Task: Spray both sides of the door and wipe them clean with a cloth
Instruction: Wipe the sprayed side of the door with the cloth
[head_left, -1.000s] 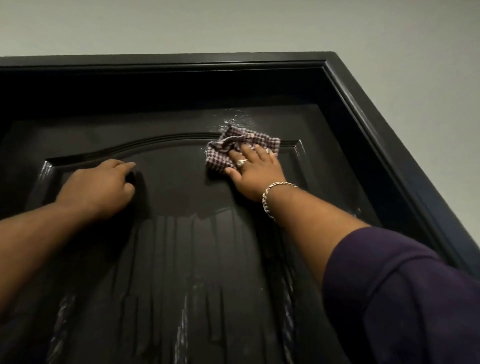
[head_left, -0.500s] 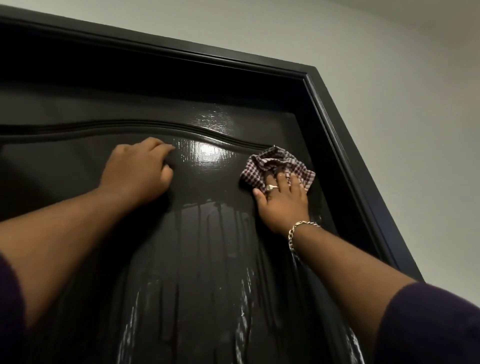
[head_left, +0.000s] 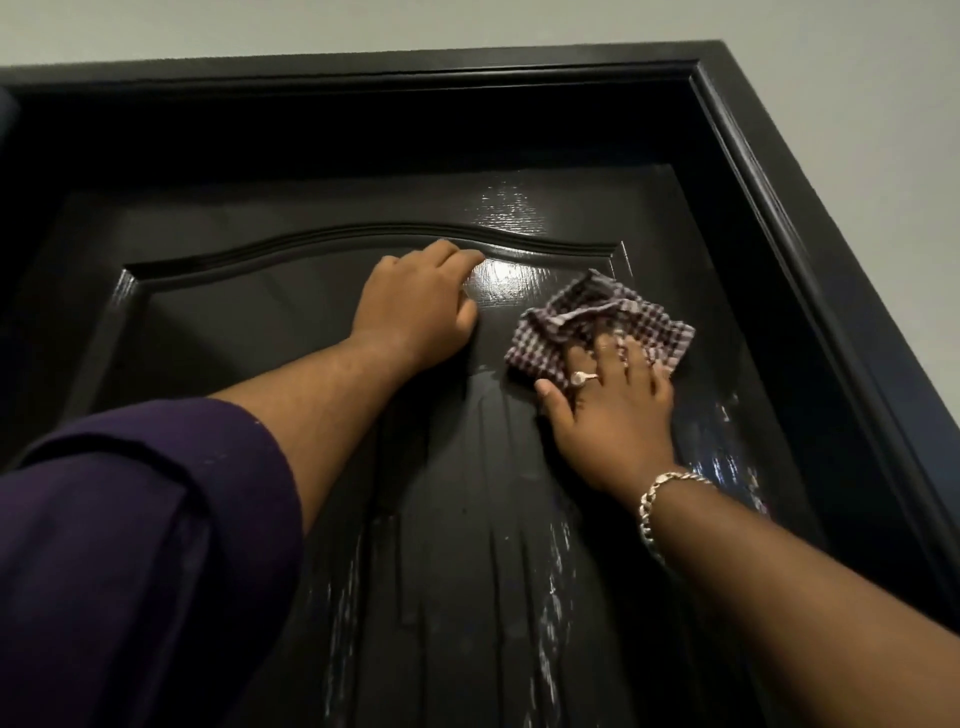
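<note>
Now right hand presses cloth on door.

door: black, glossy paint over a fine wood-grain texture that shows where light glares near the top right of the panel; wet streaks and runs down the lower panel.
moulding: same glossy black, smooth and rounded, with a thin highlight along the arch.
door frame: black, semi-gloss, smooth; probably painted wood, though the dim view leaves that uncertain.
cloth: woven fabric, small dark-and-white check, matt, soft and crumpled.
ring: pale, shiny metal.
bracelet: chain links, bright polished metal.
sleeve: dark purple cloth, matt, smooth weave.
wall: pale grey, matt, flat paint.
</note>
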